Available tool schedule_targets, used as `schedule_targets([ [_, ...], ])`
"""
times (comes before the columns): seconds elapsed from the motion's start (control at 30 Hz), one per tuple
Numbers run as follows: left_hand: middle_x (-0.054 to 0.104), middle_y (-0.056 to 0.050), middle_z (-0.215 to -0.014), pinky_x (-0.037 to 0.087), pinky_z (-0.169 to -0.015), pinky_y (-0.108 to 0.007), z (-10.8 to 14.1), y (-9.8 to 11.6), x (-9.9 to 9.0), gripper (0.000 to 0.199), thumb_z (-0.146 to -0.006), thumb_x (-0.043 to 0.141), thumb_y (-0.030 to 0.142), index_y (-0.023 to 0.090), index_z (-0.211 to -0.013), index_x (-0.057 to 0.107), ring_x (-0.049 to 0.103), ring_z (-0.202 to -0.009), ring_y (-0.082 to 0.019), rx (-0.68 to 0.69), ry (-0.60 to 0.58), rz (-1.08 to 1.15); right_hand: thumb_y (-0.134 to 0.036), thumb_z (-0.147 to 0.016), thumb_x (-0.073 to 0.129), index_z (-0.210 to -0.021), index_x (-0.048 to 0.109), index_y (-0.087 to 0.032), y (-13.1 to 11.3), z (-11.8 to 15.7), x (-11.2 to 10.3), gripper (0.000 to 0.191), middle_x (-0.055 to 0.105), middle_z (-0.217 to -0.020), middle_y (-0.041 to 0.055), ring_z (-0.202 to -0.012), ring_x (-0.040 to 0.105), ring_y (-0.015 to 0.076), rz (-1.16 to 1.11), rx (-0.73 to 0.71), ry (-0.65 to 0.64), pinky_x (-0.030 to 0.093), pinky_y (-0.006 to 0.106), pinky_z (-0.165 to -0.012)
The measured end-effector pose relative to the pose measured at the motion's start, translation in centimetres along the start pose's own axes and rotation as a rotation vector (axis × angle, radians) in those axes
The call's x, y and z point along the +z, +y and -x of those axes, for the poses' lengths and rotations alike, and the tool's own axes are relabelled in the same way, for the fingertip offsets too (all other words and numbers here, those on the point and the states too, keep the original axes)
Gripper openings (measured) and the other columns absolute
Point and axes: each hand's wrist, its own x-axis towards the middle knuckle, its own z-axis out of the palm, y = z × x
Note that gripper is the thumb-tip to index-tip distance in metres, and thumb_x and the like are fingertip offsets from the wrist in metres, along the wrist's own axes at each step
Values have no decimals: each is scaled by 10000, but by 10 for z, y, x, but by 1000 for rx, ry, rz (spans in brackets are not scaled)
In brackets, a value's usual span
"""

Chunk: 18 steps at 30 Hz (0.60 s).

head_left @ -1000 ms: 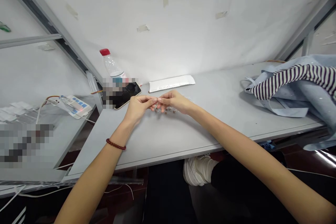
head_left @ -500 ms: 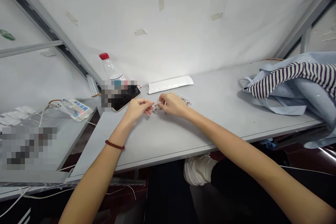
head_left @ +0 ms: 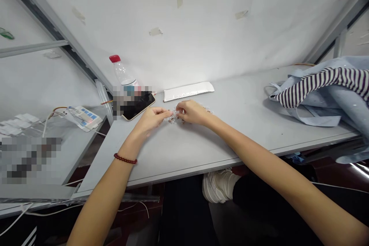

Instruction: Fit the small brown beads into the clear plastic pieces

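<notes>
Your two hands meet over the desk (head_left: 167, 157), close together at the small clear pieces with brown bits (head_left: 173, 119). Your left hand (head_left: 155, 120) has its thumb and forefinger drawn narrow, the tips at the left edge of those pieces. Your right hand (head_left: 192, 113) arches over their right side with fingers bent inward. The pieces are so tiny here that you cannot tell whether either hand actually grips one. More of them show on the desk just behind your right wrist.

A long white packet (head_left: 188, 91) lies beyond your hands, near the wall (head_left: 207, 27). To the left of it you have a dark-screened phone (head_left: 141, 105) and a red-capped bottle (head_left: 121, 73), partly covered by a pixelated patch. Your left wrist wears a dark red beaded bracelet (head_left: 125, 159). Well apart, at the desk's right end, sits a pale blue cloth with a striped band (head_left: 331, 98).
</notes>
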Motion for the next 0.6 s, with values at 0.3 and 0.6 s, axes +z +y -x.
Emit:
schedule_targets([
  [0.3, 332, 82, -417, 200, -472, -258, -19, -23, -9, 165, -532, 758, 270, 182, -672, 755, 281, -449, -85, 129, -11, -389, -271, -858, 583, -850, 640, -169, 0, 2, 5, 117, 663, -922, 95, -747, 558, 175, 95, -1, -53, 340, 289, -615],
  [0.6, 474, 28, -494, 256, -488, -243, -22, -29, -9, 215, -647, 686, 357, 150, -669, 741, 366, -502, -107, 178, -129, -449, -271, -877, 569, -867, 656, -166, -3, 3, 3, 136, 655, -983, 123, -810, 576, 206, 151, 6, -99, 367, 311, -630],
])
